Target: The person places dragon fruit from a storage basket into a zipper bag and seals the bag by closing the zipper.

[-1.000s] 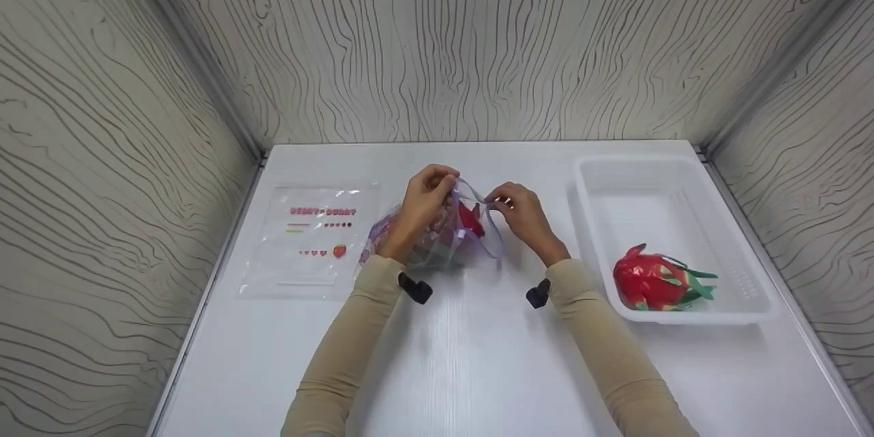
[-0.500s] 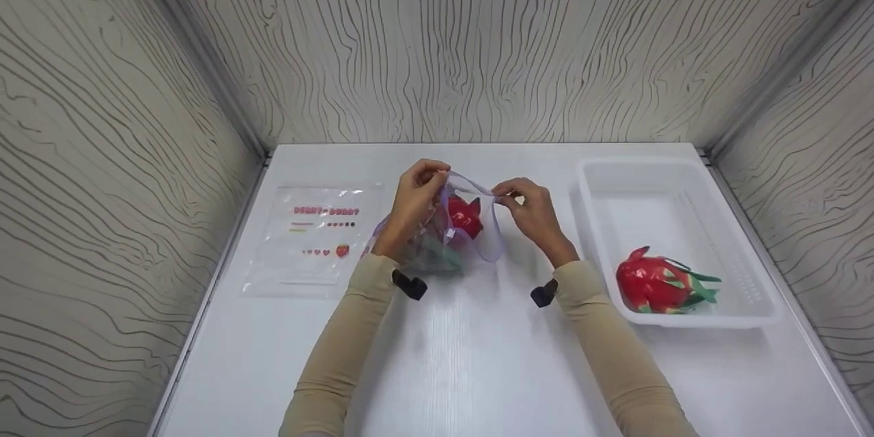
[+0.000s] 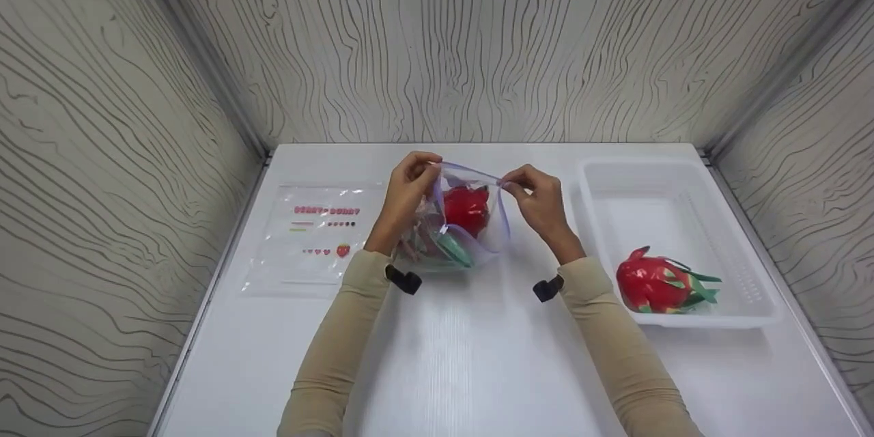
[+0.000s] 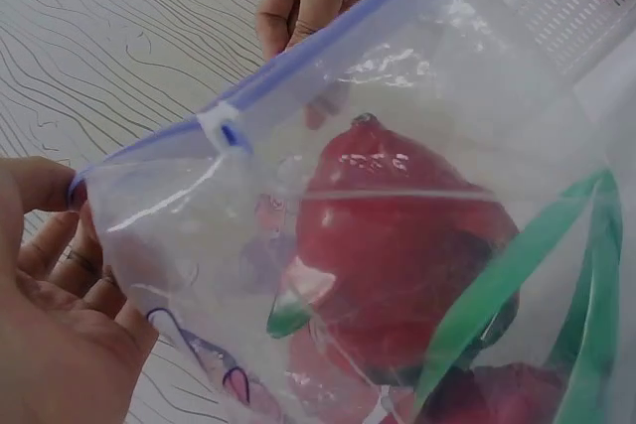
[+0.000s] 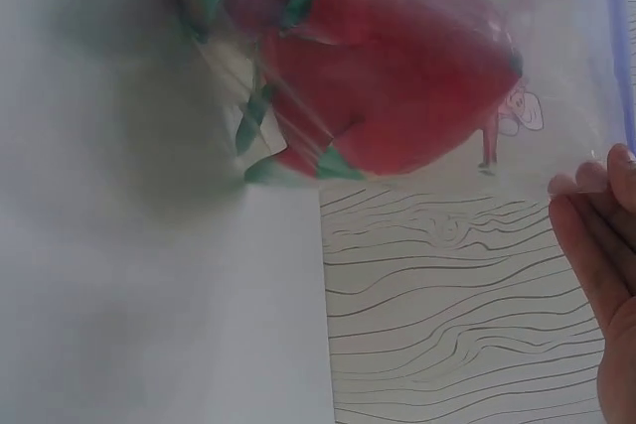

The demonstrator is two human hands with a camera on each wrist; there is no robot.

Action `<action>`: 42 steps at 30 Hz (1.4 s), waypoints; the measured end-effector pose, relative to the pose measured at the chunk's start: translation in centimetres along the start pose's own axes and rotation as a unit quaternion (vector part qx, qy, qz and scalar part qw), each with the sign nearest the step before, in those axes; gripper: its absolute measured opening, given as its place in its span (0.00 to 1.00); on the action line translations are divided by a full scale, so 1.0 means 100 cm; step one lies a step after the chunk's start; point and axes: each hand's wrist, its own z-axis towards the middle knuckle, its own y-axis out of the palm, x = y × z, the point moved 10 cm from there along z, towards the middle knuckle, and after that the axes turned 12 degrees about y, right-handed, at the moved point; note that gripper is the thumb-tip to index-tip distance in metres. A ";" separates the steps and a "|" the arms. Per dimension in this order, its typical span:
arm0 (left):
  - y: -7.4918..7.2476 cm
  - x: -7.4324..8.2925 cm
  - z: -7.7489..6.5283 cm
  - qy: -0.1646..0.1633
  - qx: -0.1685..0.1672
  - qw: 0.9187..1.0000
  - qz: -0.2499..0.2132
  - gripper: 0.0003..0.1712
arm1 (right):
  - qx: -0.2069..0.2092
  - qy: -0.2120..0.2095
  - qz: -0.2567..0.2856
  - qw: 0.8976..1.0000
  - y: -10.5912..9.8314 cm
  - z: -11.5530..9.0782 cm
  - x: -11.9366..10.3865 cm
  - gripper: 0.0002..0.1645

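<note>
A clear zipper bag (image 4: pixel 517 76) with a purple rim is held up between my two hands. My left hand (image 3: pixel 403 191) pinches one corner of its mouth, and my right hand (image 3: pixel 543 201) pinches the other. Between them the mouth gapes apart. Inside sits a red artificial dragon fruit (image 3: pixel 466 208), its tip towards the mouth in the left wrist view. More red and long green leaves (image 4: pixel 517 285) show beneath it through the plastic; whether they belong to a second fruit I cannot tell. A white slider (image 4: pixel 221 126) sits on the rim near my left hand.
On the right stands a white plastic basket (image 3: pixel 638 218), with another dragon fruit (image 3: pixel 659 283) in its near left corner. A flat clear bag with printed red lettering (image 3: pixel 326 210) lies on the white table (image 3: pixel 437 369) at left. Patterned walls (image 3: pixel 437 48) enclose the table.
Both hands have risen slightly and drawn apart, the left one leftward and the right one rightward. The bag's mouth has widened, and more of the dragon fruit inside shows.
</note>
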 end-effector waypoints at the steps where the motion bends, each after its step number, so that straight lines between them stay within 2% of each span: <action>1: 0.000 0.001 0.001 0.007 -0.001 1.000 -0.003 0.11 | 0.005 0.001 0.006 1.000 -0.002 0.001 -0.002 0.03; 5: -0.002 0.004 0.002 0.023 -0.009 1.000 -0.008 0.12 | 0.028 0.006 0.031 0.999 -0.008 0.004 -0.009 0.03; 18: -0.004 0.005 0.003 0.034 -0.017 0.999 -0.030 0.12 | 0.086 0.025 0.055 0.994 -0.030 0.000 -0.049 0.02; 26: -0.005 0.002 -0.005 0.031 -0.035 0.998 -0.051 0.08 | 0.134 0.045 0.084 0.986 -0.044 0.004 -0.042 0.03; 30: -0.003 0.003 -0.009 0.039 -0.051 0.996 -0.055 0.08 | 0.161 0.063 0.081 0.982 -0.052 0.005 -0.038 0.02; 33: 0.002 0.004 -0.014 0.047 -0.074 0.995 -0.042 0.09 | 0.180 0.081 0.079 0.977 -0.057 0.006 -0.035 0.02; 37: 0.014 0.004 -0.022 0.059 -0.125 0.990 0.011 0.11 | 0.202 0.109 0.077 0.970 -0.063 0.007 -0.028 0.03; 39: 0.023 0.004 -0.027 0.066 -0.156 0.984 0.049 0.14 | 0.209 0.121 0.074 0.968 -0.065 0.007 -0.025 0.03; 42: 0.036 0.003 -0.034 0.073 -0.199 0.971 0.111 0.24 | 0.213 0.132 0.070 0.966 -0.067 0.008 -0.021 0.04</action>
